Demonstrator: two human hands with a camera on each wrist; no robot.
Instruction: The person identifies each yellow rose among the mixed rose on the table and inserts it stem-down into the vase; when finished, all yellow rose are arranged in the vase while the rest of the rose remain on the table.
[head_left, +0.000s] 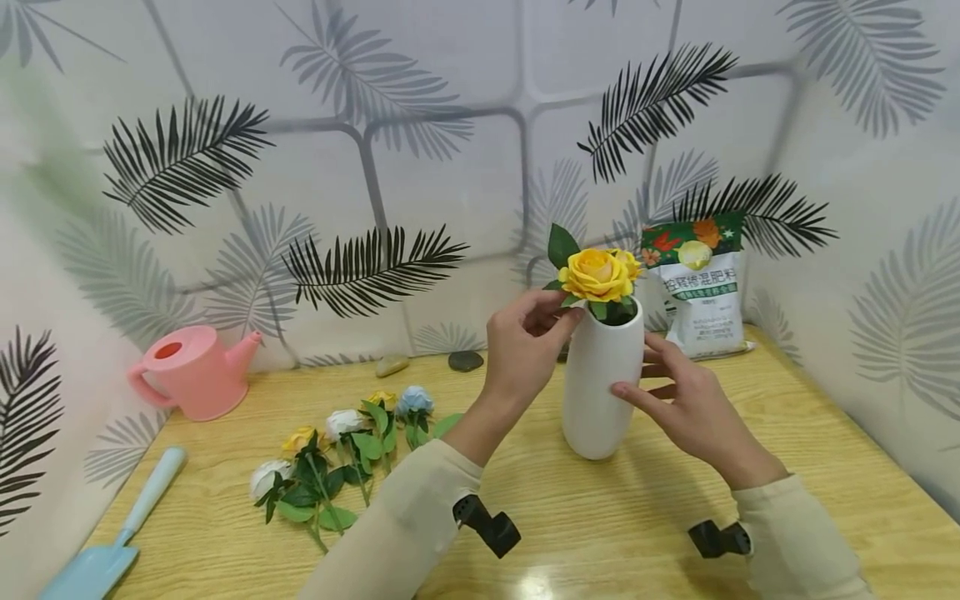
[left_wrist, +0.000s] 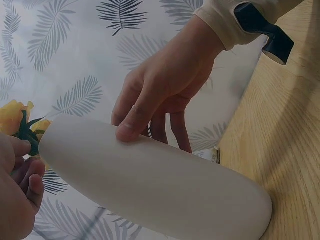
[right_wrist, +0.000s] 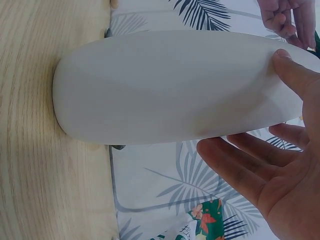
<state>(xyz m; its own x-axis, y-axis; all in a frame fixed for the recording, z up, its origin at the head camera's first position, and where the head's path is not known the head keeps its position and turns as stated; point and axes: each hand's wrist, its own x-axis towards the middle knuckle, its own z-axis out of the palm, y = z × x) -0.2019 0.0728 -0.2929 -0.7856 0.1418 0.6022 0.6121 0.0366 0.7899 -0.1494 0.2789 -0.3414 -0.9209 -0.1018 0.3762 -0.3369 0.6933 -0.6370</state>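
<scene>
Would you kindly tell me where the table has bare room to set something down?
Bare table lies between the sleeves, before the white vase, and right of the right hand, before the printed bag. Loose flowers crowd the left-centre; the left hand and yellow roses crowd the vase's mouth.

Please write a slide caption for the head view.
Left hand holding yellow roses in a white vase, right hand gripping its side.

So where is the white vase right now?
In the head view, the white vase rests on the table, right of centre, between the left hand and the right hand, with the green-and-white bag behind it to the right.
</scene>
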